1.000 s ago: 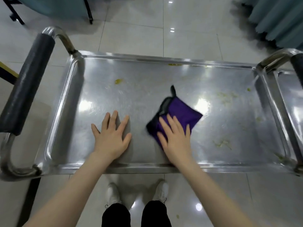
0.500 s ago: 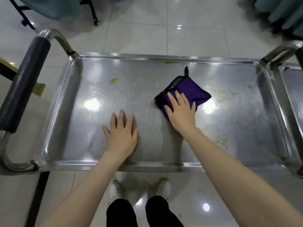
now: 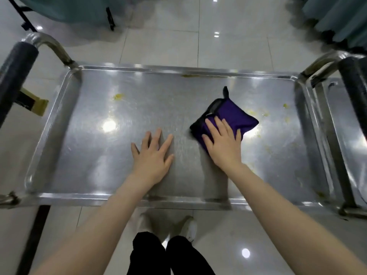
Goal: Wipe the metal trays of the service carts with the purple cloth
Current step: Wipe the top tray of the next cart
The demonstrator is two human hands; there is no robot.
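Observation:
A wide metal tray [image 3: 95, 175] tops the service cart in front of me. The folded purple cloth [image 3: 234, 114], with a black edge and loop, lies right of the tray's middle. My right hand [image 3: 223, 144] presses flat on the cloth's near half, fingers spread. To its left, my left hand [image 3: 153, 157] rests flat on bare metal, fingers apart, holding nothing. Yellowish smears [image 3: 262, 114] dot the tray right of the cloth, and one spot [image 3: 118, 96] sits at the far left.
Black padded handles stand at the cart's left end [image 3: 15, 76] and right end [image 3: 355, 90]. A second cart's tray [image 3: 349, 135] adjoins on the right. Teal curtains [image 3: 341, 18] hang at the far right, and dark stand legs [image 3: 110, 16] rest on the tiled floor.
My right hand pushed the cloth away from me toward the tray's far side, then drew it back a little toward me. My left hand stayed flat in place.

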